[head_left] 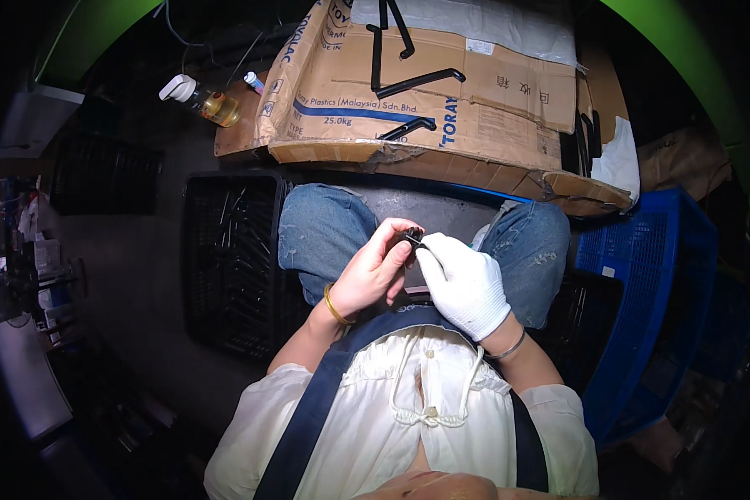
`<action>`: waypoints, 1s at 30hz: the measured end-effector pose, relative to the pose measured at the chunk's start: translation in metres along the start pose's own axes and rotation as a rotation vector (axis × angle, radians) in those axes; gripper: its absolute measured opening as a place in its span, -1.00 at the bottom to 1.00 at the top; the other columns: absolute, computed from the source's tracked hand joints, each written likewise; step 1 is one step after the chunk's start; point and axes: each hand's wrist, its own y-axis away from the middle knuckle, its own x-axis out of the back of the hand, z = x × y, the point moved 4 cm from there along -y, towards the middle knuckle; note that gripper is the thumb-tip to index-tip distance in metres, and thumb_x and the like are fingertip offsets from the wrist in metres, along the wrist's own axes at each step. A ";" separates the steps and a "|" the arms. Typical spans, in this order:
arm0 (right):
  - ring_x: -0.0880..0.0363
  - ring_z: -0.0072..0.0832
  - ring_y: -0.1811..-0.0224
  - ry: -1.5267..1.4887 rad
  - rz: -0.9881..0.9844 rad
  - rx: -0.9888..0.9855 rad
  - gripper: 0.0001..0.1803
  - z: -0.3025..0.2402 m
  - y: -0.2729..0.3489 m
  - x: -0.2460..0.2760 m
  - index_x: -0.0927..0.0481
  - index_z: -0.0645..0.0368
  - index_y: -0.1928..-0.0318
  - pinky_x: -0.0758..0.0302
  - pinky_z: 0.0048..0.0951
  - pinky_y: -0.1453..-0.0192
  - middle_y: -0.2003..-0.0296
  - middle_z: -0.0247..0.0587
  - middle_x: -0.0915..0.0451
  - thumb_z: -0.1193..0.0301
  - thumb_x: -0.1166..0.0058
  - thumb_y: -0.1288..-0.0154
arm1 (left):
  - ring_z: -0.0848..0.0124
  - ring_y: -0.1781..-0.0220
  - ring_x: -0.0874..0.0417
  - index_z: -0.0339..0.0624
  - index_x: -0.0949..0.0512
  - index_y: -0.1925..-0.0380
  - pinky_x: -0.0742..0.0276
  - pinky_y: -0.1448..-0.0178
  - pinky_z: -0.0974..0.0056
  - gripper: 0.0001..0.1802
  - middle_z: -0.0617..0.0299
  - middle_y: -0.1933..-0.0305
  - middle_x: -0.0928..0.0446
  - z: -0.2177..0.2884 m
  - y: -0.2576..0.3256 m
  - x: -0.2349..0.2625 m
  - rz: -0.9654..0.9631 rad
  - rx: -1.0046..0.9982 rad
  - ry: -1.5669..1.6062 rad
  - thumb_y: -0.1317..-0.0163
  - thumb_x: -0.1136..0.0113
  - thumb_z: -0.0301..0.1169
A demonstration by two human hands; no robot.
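Left fingers (396, 256) and gloved right fingers (431, 265) pinch a black part (413, 236) — blue lettering (449, 122) marks the cardboard (500, 123).

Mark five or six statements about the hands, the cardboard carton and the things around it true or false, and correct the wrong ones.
1. The right hand wears a white glove. True.
2. The left hand is gloved too. False: it is bare, with a yellow bangle at the wrist.
3. Both hands come together at a small black part. True.
4. The white-topped bottle is right of the cardboard carton. False: it is on the left.
5. Black bent bars lie on the carton. True.
6. The blue plastic crate is at the person's left. False: it is at the right; a black crate is at the left.
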 end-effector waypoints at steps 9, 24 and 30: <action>-0.63 -0.17 0.51 0.065 -0.057 -0.006 -0.87 0.000 -0.003 0.000 -0.54 0.06 0.17 -0.56 -0.22 0.46 0.44 -0.18 -0.60 0.31 -0.01 -0.39 | 0.69 0.72 -0.25 -0.17 -0.28 -0.14 -0.25 0.67 0.54 -0.69 0.32 0.37 -0.37 0.005 0.004 0.000 0.015 0.121 -0.031 -0.57 0.20 -0.23; -0.64 -0.06 0.48 -0.028 -0.220 -0.020 -0.85 0.003 0.003 0.007 -0.50 0.08 0.21 -0.56 -0.09 0.41 0.50 -0.04 -0.62 0.31 0.06 -0.42 | 0.71 0.60 -0.26 -0.15 -0.31 -0.10 -0.22 0.55 0.56 -0.70 0.43 0.40 -0.34 0.000 0.008 -0.005 0.005 0.013 -0.264 -0.55 0.12 -0.22; -0.64 -0.04 0.48 0.001 -0.209 -0.026 -0.82 0.010 0.008 0.000 -0.51 0.08 0.22 -0.56 -0.08 0.40 0.53 -0.03 -0.62 0.27 0.07 -0.43 | 0.72 0.36 -0.26 -0.18 -0.35 -0.06 -0.25 0.32 0.56 -0.74 0.46 0.27 -0.34 -0.005 0.008 0.000 0.009 -0.041 -0.391 -0.55 0.08 -0.26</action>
